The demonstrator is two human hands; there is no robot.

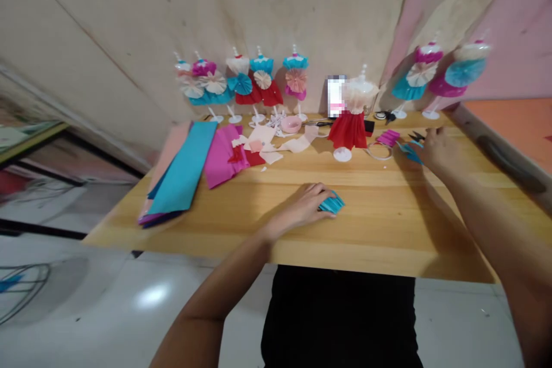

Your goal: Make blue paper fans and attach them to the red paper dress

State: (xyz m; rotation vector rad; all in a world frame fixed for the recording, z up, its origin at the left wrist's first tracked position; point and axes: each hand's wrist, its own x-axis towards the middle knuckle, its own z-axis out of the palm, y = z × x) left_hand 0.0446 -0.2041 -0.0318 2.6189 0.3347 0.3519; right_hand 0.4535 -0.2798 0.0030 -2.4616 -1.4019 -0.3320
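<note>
Black clothing (340, 316) of the person comes nearest to the eye, below the near edge of the table (241, 213). Beyond it, on the wood, is the blue fold (333, 202), a small pleated piece. I take it as the centre of my clock. At its nine o'clock, the left hand (305, 205) grasps it, with fingers over the top and thumb on the near side; I think this is so that the pleats do not spring open.

At two o'clock, the right hand (434, 148) is right beside the scissors (416, 137) and a blue strip (413, 153); whether it grips something or is free, I cannot tell. Probably they lie there for easy reach of that arm. At one o'clock are a magenta fold (388, 138) and a ring (380, 158).

At twelve stands the red-skirted dummy (348, 131), nearer than the others, perhaps to be seen closely. At ten lie scraps (261, 137); between nine and ten, sheets (185, 167) are stacked, it seems out of the left arm's way. At eleven, a bowl (291, 124) maybe gathers small parts. Farthest, by the wall (302, 0), more dummies (295, 81) stand at eleven and one o'clock, likely set back so that arms do not knock them.
</note>
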